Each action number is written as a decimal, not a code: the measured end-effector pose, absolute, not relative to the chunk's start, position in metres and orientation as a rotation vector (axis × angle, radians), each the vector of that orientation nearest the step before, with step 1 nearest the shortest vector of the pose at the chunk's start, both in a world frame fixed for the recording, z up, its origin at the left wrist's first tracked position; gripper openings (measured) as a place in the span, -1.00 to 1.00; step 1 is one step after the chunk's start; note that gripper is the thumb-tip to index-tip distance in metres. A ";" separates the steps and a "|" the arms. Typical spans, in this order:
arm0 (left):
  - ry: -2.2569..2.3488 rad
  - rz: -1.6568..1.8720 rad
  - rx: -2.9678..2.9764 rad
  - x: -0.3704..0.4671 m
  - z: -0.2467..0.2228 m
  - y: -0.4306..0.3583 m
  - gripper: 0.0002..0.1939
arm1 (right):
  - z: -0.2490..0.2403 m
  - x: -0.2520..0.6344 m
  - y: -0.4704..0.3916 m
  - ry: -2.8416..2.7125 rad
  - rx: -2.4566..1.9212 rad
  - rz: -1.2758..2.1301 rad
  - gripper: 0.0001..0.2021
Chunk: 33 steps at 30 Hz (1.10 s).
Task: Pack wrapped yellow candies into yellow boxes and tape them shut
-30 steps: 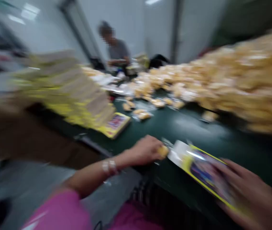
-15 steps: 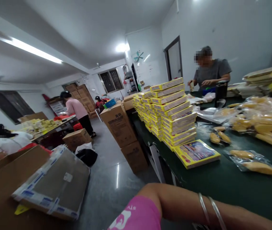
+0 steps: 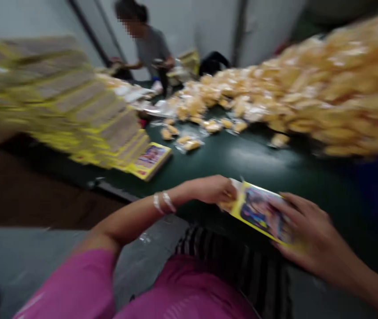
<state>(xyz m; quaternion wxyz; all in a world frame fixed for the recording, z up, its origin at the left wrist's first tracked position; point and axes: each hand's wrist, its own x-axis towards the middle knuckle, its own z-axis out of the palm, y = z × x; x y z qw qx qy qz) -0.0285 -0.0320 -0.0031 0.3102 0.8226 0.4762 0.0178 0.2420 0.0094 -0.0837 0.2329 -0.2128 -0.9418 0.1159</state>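
Observation:
A flat yellow box [image 3: 262, 212] with a colourful picture is held over the near edge of the dark green table, its left end open with a pale flap up. My right hand [image 3: 311, 232] wraps around the box's right end, thumb below and fingers across the top. At the open end my left hand [image 3: 215, 189], two silver bangles on its wrist, is closed with curled fingers. Under those fingers shows a blurred orange-yellow bagged piece [image 3: 227, 204], partly hidden by the hand and the box.
Tall stacks of yellow boxes [image 3: 85, 102] stand on the left, a single box [image 3: 152, 159] lying beside them. A large heap of bagged yellow pieces [image 3: 335, 88] covers the table's right rear, with several loose bags [image 3: 189, 144] in front. Across the table a person [image 3: 152, 48] works.
The view has swung right and down from the room to the table before me. Both my hands and the box they hold have come into sight; earlier only my left arm showed.

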 end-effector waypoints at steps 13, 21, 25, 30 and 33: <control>1.264 0.447 1.568 -0.035 -0.032 -0.024 -0.70 | -0.078 0.259 0.009 -2.633 -0.600 0.375 -0.28; 1.585 0.894 1.256 -0.026 -0.041 -0.030 -0.73 | -0.075 0.272 0.014 -2.663 -0.679 0.414 -0.26; 1.430 0.759 1.116 -0.005 -0.034 -0.041 -0.56 | -0.072 0.273 0.012 -2.628 -0.664 0.396 -0.31; 1.133 0.781 0.709 0.022 -0.037 -0.026 -0.23 | -0.069 0.262 -0.001 -2.576 -0.748 0.287 -0.33; 1.085 0.759 0.721 0.023 -0.038 -0.013 -0.15 | -0.066 0.256 -0.008 -2.567 -0.859 0.218 -0.31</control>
